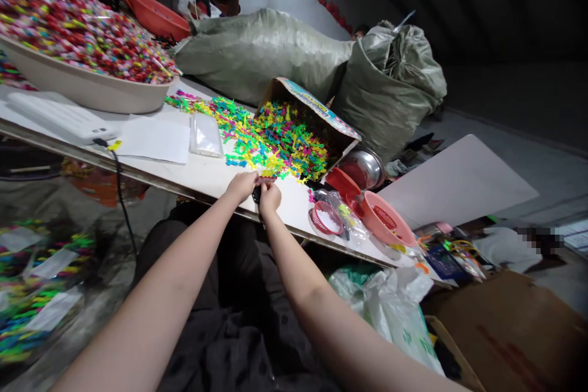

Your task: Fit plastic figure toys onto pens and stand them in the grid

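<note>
My left hand (242, 187) and my right hand (270, 197) meet at the front edge of the white table (172, 173). Both have their fingers closed in a pinch around something small, dark and reddish, too small and covered to make out. Just beyond them lies a heap of small bright plastic figures (291, 141) in green, yellow, blue and pink. It spills from a tipped cardboard box (316, 101) onto the tabletop. Left of the heap lies a stack of clear plastic bags (205, 135).
A large basin (92, 86) of colourful small pieces stands at left, near a white power strip (59, 116). To the right are a red basket (325, 218), a pink basin (386, 220) and a metal bowl (367, 168). Big sacks (266, 52) stand behind. A cable (122, 190) hangs over the edge.
</note>
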The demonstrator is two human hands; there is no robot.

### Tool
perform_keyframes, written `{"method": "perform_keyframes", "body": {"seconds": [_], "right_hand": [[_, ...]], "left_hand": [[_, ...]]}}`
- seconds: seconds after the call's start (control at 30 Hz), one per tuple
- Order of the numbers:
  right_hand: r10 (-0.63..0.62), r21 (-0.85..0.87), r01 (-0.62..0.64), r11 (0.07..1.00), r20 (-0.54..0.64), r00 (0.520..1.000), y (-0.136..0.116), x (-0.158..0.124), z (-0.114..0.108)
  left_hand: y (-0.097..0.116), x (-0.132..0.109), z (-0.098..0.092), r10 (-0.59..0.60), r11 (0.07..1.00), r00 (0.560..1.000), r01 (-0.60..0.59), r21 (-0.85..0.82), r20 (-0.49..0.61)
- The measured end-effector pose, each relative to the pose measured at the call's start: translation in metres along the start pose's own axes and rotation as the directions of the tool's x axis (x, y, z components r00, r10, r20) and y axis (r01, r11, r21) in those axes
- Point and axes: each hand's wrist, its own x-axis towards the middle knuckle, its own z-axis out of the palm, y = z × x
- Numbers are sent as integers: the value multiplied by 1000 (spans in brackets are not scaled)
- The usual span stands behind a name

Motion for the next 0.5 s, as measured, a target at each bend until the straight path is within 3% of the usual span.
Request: {"method": "perform_keyframes", "body": {"seconds": [0.5], "right_hand": [[-10,-33,10,999,-9,1000,-3,-5,-2]], "left_hand": [[-2,1,0,-4,1000,1000,4,18,8]]}}
